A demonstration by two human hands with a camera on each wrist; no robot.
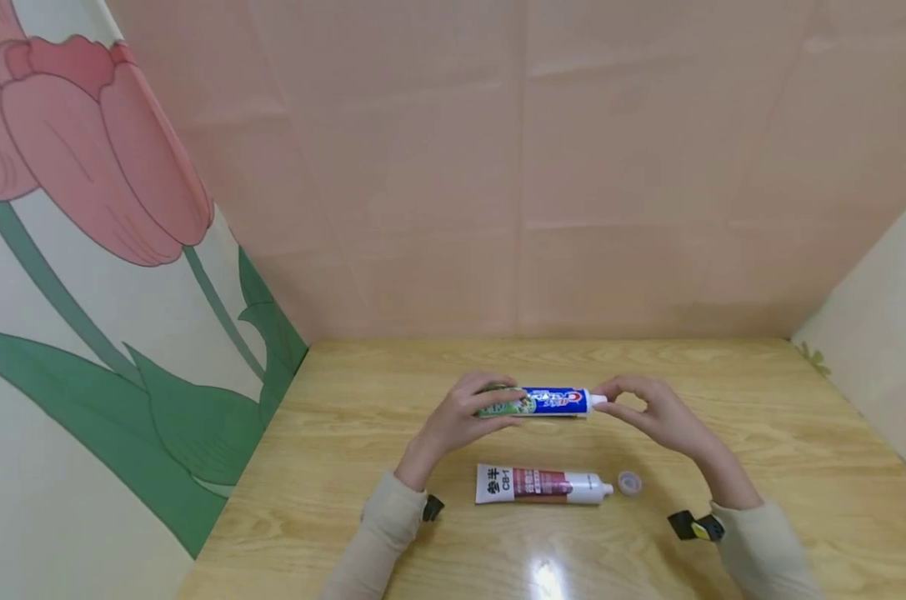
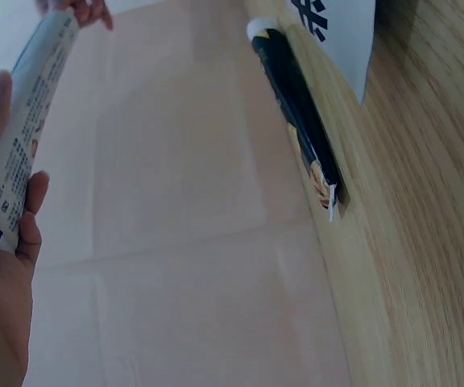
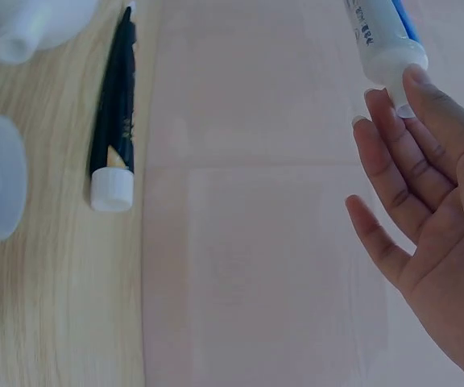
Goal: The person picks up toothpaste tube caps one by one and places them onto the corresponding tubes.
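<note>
My left hand (image 1: 458, 418) grips a blue and green toothpaste tube (image 1: 561, 402), holding it level above the table, with the tip to the right. At that end, my right hand (image 1: 661, 418) pinches the narrow white tip (image 3: 396, 93) between thumb and forefinger; the other fingers are spread loosely in the right wrist view. A white and red toothpaste tube (image 1: 538, 486) lies nearer the front, its nozzle bare. Just right of that nozzle rests a round translucent cap (image 1: 629, 482).
A dark toothpaste tube (image 2: 296, 113) with a white cap lies farther back on the wooden table (image 1: 392, 367); in the head view the held tube mostly hides it. A pink covering (image 1: 422, 208) rises behind the table, and a tulip-printed panel (image 1: 107, 167) stands at the left.
</note>
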